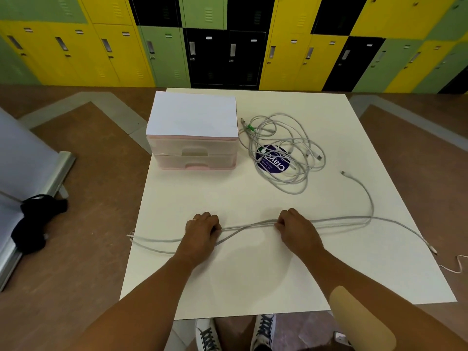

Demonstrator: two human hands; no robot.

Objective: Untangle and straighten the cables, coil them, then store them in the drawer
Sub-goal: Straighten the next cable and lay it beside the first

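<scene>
We cannot see the fingertips of either hand: both are curled under the knuckles, so how many strands each one pinches is unclear. The printing on the round purple sticker (272, 160) lies partly under the tangled cables (281, 153) and reads only in part. The frosted fronts of the drawer unit (193, 145) hide whatever is inside; both of its drawers sit closed.

The bench (253, 279) is a plain white top standing on a brown floor (83, 224), and a wall of yellow, green and black lockers (228, 46) runs behind it. A black bag (33, 224) lies on the floor at the left, against a grey metal-edged panel.

The pink-trimmed drawer unit stands at the far left of the bench, with the tangled heap just to its right. Nearer us, long grey cables (248, 225) are stretched in a line across the bench. Our left hand (202, 228) is closed on these strands, and our right hand (295, 228) is closed on them further along. One plug end hangs past the left edge, another reaches the right edge
</scene>
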